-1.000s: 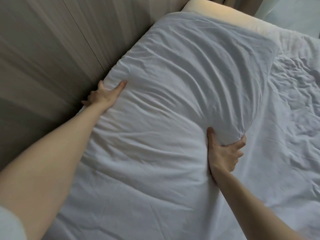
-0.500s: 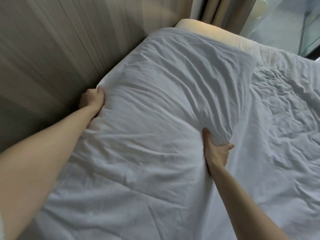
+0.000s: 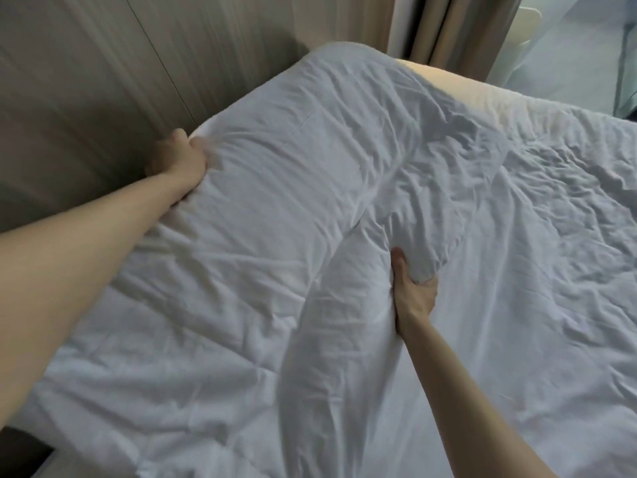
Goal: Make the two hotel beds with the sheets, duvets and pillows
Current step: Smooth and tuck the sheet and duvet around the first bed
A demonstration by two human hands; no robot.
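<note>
Gripped duvet (image 3: pixel 275 236) edge with left hand (image 3: pixel 177 160) beside wall panel (image 3: pixel 86 98); clutched bunched fold with right hand (image 3: pixel 413 291) mid-bed. Spread over bed (image 3: pixel 448 81), long axis toward curtains (image 3: pixel 444 29). Right nearer body.

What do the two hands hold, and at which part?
Both hold the white duvet: the left hand grips its edge beside the wall, and the right hand grips a bunched fold.
</note>
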